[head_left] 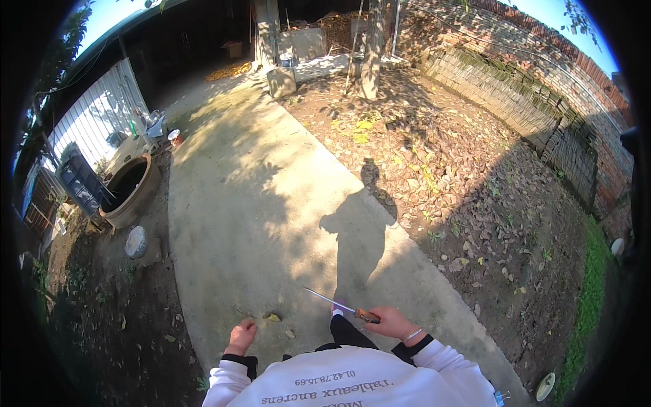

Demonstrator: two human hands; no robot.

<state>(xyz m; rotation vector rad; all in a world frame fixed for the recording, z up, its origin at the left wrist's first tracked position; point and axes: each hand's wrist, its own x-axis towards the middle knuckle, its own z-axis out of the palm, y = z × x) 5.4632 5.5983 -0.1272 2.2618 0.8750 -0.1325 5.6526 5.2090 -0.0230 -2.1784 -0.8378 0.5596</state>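
Knife [339, 306] handle hidden in right hand [390, 322]

Concrete path [251, 203] sunlit; yellow leaf [272, 317], small debris scattered on it.

1. The right hand [391, 321] holds a long thin silver knife with a brown handle [339, 306].
2. The left hand [241, 335] is curled, holding nothing.
3. Both are above the grey concrete path [237, 203].

Both forearms cut off by the frame edge at 6 o'clock; knife [341, 306] handle mostly hidden inside right hand [390, 321]; left hand [242, 336] curled, too small to tell if holding anything
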